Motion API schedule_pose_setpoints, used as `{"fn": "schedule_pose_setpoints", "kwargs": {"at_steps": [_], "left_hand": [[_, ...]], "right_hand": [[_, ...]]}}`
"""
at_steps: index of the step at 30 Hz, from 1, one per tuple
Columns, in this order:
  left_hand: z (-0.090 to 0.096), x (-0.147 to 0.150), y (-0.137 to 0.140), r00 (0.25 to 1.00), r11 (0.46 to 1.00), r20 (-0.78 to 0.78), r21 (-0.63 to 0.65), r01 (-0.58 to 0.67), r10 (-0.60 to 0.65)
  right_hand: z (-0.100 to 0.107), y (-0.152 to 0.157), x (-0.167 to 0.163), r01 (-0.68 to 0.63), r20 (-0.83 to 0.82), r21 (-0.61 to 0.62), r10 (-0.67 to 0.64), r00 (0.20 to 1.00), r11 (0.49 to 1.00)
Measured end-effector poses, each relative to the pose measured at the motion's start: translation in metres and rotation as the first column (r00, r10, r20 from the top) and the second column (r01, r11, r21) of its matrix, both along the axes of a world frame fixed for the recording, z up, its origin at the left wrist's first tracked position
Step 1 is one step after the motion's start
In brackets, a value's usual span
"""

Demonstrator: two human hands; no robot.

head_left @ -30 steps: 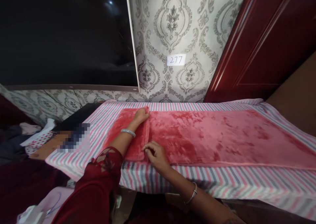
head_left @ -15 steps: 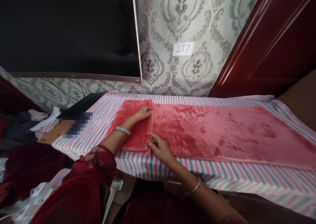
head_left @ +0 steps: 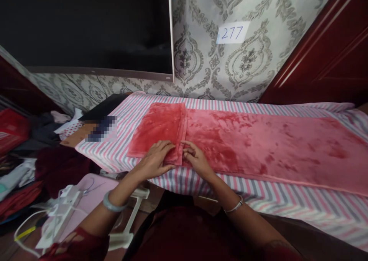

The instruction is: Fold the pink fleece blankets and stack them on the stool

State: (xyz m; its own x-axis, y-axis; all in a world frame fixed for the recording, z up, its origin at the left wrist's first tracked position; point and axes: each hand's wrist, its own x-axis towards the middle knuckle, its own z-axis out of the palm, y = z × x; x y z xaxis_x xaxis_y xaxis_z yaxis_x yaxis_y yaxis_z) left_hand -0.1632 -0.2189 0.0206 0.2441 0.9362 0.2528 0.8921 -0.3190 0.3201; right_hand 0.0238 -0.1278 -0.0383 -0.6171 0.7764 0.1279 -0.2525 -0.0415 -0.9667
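Note:
A long pink-and-red plush cloth (head_left: 276,147) lies lengthwise on the striped cover, its left end doubled over into a darker red folded section (head_left: 161,123). On the near edge of that section rests my left hand (head_left: 156,159), thumb spread away from the fingers, palm down. Just right of the fold's hem, my right hand (head_left: 198,162) touches the cloth with its index finger stretched out and the other fingers bent. The undersides of my left fingers are hidden. Bracelets show on both wrists.
A pink, grey and white striped cover (head_left: 120,126) drapes the table. Behind stand a large black television (head_left: 86,27) and a wall with a "277" paper (head_left: 232,33). Clothes (head_left: 57,172) are heaped at the left, near a white power strip (head_left: 64,211) with cables.
My left hand has come from the far part of the fold's hem to its near edge, spreading its thumb. My right hand stays beside the hem. The view has tilted down.

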Motion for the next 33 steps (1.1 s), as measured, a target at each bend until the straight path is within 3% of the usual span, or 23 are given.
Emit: {"fn": "schedule_pose_setpoints", "kwargs": {"at_steps": [4, 8, 10, 13, 15, 17, 23, 28, 31, 33], "left_hand": [[-0.005, 0.008, 0.006, 0.999, 0.998, -0.016, 0.033, -0.047, 0.048], [-0.01, 0.014, 0.01, 0.991, 0.989, 0.122, 0.13, -0.071, 0.055], [-0.014, 0.016, 0.009, 0.963, 0.962, 0.26, 0.237, -0.136, 0.072], [-0.017, 0.02, 0.008, 0.853, 0.869, 0.494, 0.335, -0.364, 0.167], [-0.016, 0.022, 0.007, 0.765, 0.834, 0.605, 0.29, -0.47, 0.221], [-0.012, 0.022, 0.008, 0.707, 0.843, 0.664, 0.216, -0.493, 0.243], [0.014, 0.01, 0.011, 0.64, 0.888, 0.726, 0.09, -0.451, 0.252], [0.03, 0.003, 0.015, 0.672, 0.902, 0.704, 0.107, -0.419, 0.229], [0.032, 0.002, 0.017, 0.692, 0.906, 0.681, 0.098, -0.413, 0.241], [0.032, 0.002, 0.017, 0.7, 0.906, 0.667, 0.089, -0.413, 0.254]], "right_hand": [[0.005, 0.003, 0.0, 0.034, -0.008, 0.035, -0.034, 0.999, 0.999], [0.001, 0.005, 0.007, 0.09, 0.114, 0.269, -0.124, 0.986, 0.959], [0.001, 0.005, 0.014, 0.113, 0.211, 0.47, -0.235, 0.949, 0.876], [0.006, -0.002, 0.023, -0.014, 0.319, 0.743, -0.335, 0.887, 0.669], [0.009, -0.011, 0.026, -0.174, 0.405, 0.814, -0.327, 0.854, 0.554], [0.012, -0.019, 0.024, -0.295, 0.486, 0.819, -0.322, 0.813, 0.492], [0.021, -0.031, 0.003, -0.317, 0.5, 0.817, -0.317, 0.806, 0.482], [0.025, -0.033, -0.024, -0.407, 0.549, 0.822, -0.363, 0.753, 0.399], [0.021, -0.035, -0.035, -0.41, 0.565, 0.818, -0.426, 0.707, 0.404], [0.018, -0.038, -0.038, -0.381, 0.546, 0.827, -0.428, 0.72, 0.414]]}}
